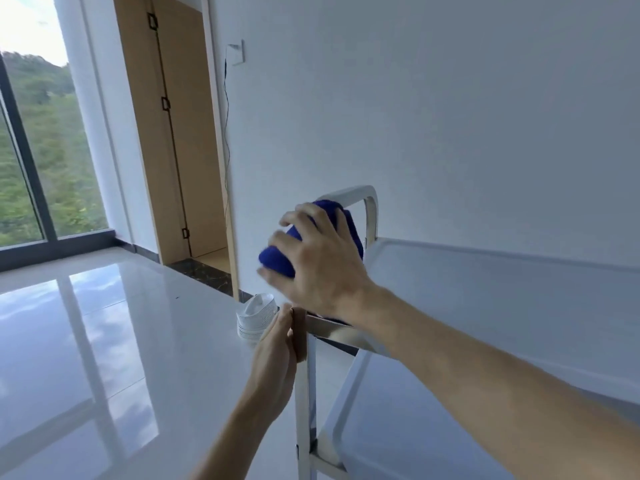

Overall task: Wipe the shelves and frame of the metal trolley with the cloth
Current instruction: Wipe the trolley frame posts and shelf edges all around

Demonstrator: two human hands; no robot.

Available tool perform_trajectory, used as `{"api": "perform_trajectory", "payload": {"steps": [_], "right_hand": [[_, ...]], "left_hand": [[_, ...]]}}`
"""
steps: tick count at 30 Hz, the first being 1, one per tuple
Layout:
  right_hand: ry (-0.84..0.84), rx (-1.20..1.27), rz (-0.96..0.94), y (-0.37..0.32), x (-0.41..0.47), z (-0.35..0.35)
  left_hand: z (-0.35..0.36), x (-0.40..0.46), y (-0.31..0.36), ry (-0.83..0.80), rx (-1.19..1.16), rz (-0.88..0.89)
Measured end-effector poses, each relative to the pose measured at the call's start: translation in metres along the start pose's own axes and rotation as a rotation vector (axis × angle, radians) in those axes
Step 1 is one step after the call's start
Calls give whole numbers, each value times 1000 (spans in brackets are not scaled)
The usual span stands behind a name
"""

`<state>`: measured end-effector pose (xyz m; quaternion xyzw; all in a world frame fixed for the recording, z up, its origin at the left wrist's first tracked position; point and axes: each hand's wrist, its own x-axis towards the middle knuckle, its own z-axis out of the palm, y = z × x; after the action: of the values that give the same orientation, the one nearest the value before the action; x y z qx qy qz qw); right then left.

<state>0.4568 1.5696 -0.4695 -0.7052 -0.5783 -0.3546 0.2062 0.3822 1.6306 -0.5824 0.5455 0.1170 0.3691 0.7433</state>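
The metal trolley (485, 282) stands against the white wall, its top shelf and a lower shelf (398, 427) showing. Its handle bar (367, 195) rises at the left end. My right hand (322, 258) holds a bunched blue cloth (277, 259) against the handle's near side, fingers spread over the cloth. Lower down, my left hand (277, 362) lies flat against the trolley's near upright post (306, 410), just below the corner of the top shelf.
A stack of white bowls (256, 317) sits on the glossy white floor (86, 341) just left of the trolley. A wooden door (180, 133) and a thin cable (227, 133) hanging from a wall socket are behind. A large window (34, 150) is at the far left.
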Motion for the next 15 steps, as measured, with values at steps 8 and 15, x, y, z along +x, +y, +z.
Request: {"api": "perform_trajectory", "payload": {"steps": [8, 15], "right_hand": [[-272, 398, 670, 70, 97, -24], [-44, 445, 449, 45, 56, -11]], "left_hand": [[-1, 11, -17, 94, -16, -54], [-9, 23, -29, 21, 96, -2]]}}
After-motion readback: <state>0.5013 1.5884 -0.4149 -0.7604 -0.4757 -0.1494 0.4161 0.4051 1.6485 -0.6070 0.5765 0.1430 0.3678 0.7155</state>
